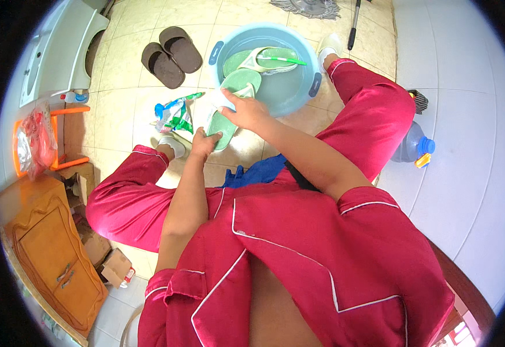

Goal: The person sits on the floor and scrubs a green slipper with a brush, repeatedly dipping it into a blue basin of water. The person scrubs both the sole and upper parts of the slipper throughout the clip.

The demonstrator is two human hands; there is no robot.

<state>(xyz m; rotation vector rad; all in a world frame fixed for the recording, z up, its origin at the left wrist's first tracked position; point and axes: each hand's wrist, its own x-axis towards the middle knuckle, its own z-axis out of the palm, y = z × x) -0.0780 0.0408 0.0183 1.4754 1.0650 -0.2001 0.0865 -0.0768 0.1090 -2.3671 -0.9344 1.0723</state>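
My left hand (pixel 206 142) grips the lower end of a green slipper (pixel 222 126), thumb on its sole. My right hand (pixel 246 109) is at the slipper's strap; its fingers are partly hidden by glare, and whether it holds a small thing I cannot tell. The slipper's upper end reaches over the rim of a light blue plastic basin (pixel 311 89). In the basin's cloudy water lies a second green slipper (pixel 236 61) with a pale strap, and a green and white brush (pixel 280 59) rests across it.
Brown slippers (pixel 172 56) stand left of the basin, near a crumpled plastic packet (pixel 176 117). A mop head (pixel 309 6) and a black-gripped pole (pixel 352 37) lie beyond. A large water bottle (pixel 411 143) is at right, an orange stool (pixel 70 162) at left.
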